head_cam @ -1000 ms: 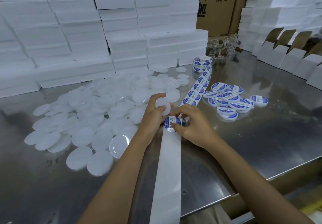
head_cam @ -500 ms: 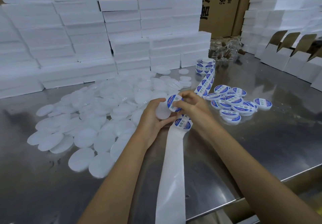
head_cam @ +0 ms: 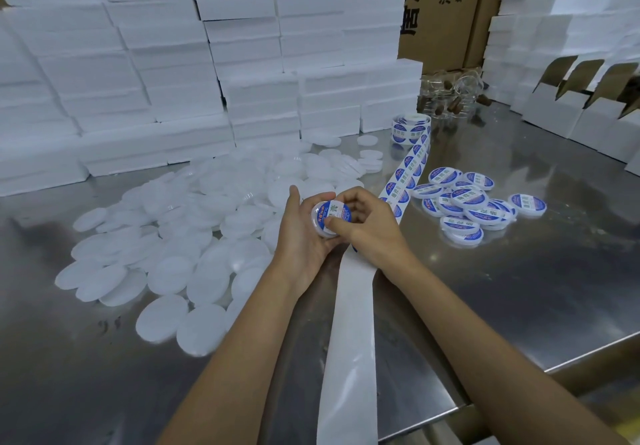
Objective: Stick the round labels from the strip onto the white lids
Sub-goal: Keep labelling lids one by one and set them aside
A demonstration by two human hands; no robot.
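L hand [head_cam: 304,233] cupped the lid [head_cam: 327,219] upright, face tilted toward the R hand [head_cam: 367,225], whose thumb & fingers were curled onto the label [head_cam: 337,211], pressing it flat; strip [head_cam: 403,185] ran away up-right, nearer the R hand.

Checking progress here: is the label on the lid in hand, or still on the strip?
On: the label covers the lid held by the left hand; the right hand presses it.

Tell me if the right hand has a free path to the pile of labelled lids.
Probably yes: the right hand is pressing a label onto the lid that the left hand holds, and only bare steel table lies between it and the labelled lids.
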